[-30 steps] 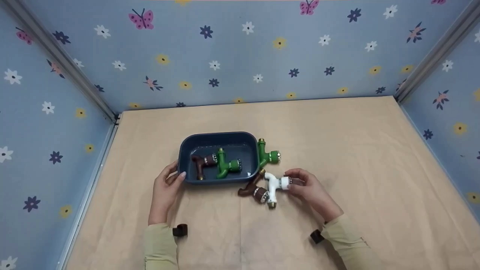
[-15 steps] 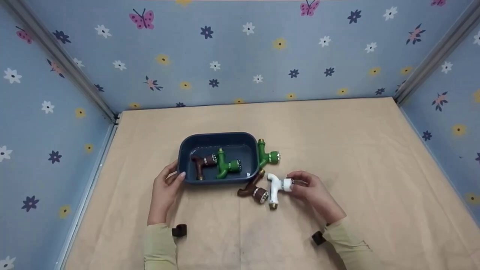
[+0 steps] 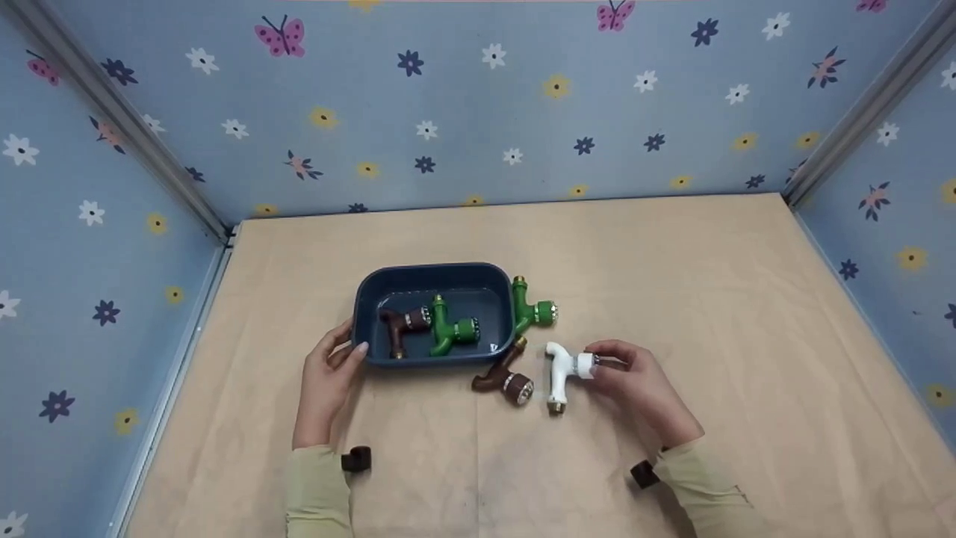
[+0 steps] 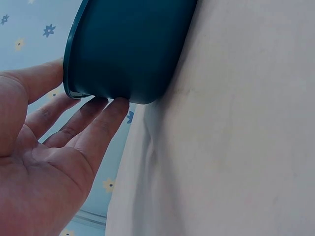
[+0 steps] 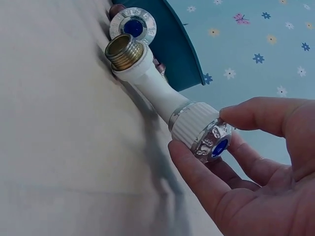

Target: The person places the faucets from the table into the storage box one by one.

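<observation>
My right hand point(image 3: 638, 385) pinches the round knob of a white tap point(image 3: 560, 373) between thumb and fingers. The tap's brass threaded end points toward me in the head view; in the right wrist view a blue-centred silver cap point(image 5: 220, 147) shows on the knob. My left hand point(image 3: 328, 373) touches the near left corner of a dark blue tub point(image 3: 433, 362) with thumb and fingertips, fingers fairly straight. Inside the tub lie a brown tap point(image 3: 396, 332) and a green tap point(image 3: 444, 329). Outside, along its right side, are another green tap point(image 3: 523, 306) and another brown tap point(image 3: 504, 379).
A beige cloth point(image 3: 657, 254) covers the table. Blue flowered panels point(image 3: 478, 104) stand at the back and on both sides, joined by grey metal posts point(image 3: 866, 104). A black wrist mount point(image 3: 357, 459) sits at each cuff.
My right hand has moved a little to the right with the white tap, away from the brown tap beside the tub. The left hand and the tub have hardly moved.
</observation>
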Available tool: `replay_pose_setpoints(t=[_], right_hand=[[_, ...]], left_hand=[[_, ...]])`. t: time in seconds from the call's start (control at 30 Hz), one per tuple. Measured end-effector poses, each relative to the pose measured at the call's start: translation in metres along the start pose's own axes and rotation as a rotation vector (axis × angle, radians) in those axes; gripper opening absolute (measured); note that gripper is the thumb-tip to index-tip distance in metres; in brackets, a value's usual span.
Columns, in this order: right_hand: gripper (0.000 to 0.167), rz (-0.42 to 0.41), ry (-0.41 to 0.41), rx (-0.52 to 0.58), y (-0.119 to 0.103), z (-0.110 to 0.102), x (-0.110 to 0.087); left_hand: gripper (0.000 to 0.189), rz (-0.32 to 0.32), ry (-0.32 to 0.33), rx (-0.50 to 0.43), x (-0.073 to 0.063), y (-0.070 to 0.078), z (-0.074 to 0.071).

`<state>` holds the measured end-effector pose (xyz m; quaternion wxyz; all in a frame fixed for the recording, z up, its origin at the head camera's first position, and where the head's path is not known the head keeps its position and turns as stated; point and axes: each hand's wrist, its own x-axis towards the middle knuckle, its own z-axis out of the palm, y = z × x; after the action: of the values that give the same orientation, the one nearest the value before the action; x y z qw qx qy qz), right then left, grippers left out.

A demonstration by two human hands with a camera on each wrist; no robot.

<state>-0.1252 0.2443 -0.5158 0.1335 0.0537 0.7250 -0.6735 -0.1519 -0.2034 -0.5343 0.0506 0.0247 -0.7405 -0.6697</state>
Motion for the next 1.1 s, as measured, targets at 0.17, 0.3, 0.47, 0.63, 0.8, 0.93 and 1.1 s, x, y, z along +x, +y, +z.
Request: replay_pose_setpoints(t=[0.17,0.3,0.47,0.63,0.8,0.93,1.1], right_hand=[[0.036,0.002,0.006,-0.012,-0.006,-0.004,-0.003],[0.037,-0.007,0.013,0.001,-0.012,-0.006,-0.006],[0.037,-0.035,0.020,0.017,-0.019,-0.007,-0.006],[0.037,-0.066,0.010,0.037,-0.026,-0.006,-0.006],[0.036,-0.090,-0.012,0.088,-0.036,-0.002,-0.006],[0.037,-0.099,-0.029,0.110,-0.043,0.003,-0.006],[0.036,-0.107,-0.039,0.106,-0.051,0.010,-0.006]], left_hand=[[0.050,0.012,-0.005,-0.001,-0.001,0.001,0.000],[0.050,0.015,-0.010,-0.015,0.000,0.001,0.000],[0.049,0.015,0.000,-0.012,0.000,0.000,0.000],[0.049,0.007,-0.002,-0.011,0.000,0.003,0.000],[0.051,-0.012,-0.022,-0.013,-0.003,0.017,0.001],[0.051,-0.024,-0.024,-0.010,-0.004,0.018,0.000],[0.050,-0.021,-0.004,-0.016,-0.001,0.005,0.000]])
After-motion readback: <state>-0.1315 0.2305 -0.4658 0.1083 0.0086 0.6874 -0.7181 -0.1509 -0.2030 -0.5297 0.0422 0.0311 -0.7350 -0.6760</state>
